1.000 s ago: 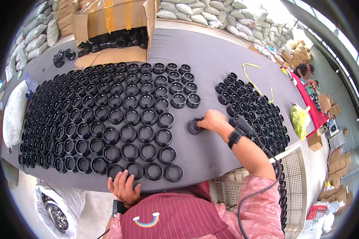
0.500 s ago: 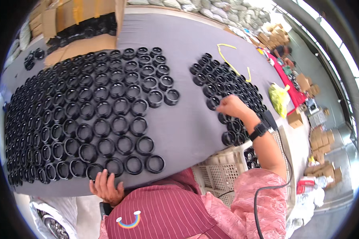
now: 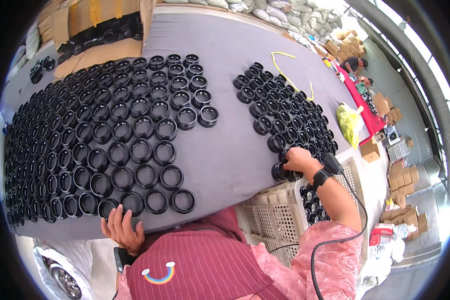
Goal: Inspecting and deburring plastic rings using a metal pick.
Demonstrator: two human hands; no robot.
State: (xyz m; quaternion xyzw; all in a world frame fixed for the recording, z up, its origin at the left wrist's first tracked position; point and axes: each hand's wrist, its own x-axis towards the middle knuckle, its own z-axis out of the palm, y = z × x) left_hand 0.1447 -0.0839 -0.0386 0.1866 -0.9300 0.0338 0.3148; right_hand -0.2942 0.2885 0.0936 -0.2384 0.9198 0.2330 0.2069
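Glossy black rings (image 3: 184,201) stand in close rows over the left and middle of a grey-covered table (image 3: 225,160). A second, tighter cluster of black rings (image 3: 259,108) lies to the right. At that cluster's near end, my right hand (image 3: 300,161) is closed on a black ring (image 3: 284,155), its fingertips partly hidden. Just in front of it sits another ring (image 3: 279,172). My left hand (image 3: 123,227) rests at the table's near edge with fingers extended and slightly apart, fingertips against a ring (image 3: 108,207) in the front row.
A white plastic crate (image 3: 270,220) holding more black rings stands below the table's right edge. At the far left is an open cardboard box (image 3: 105,47). Yellow strips (image 3: 280,70) and a yellow bag (image 3: 351,122) lie right. A black cable (image 3: 321,245) runs by my right arm.
My right hand has moved nearer along the right cluster and closed on a ring there. My left hand stays at the front row; the whole view has shifted slightly.
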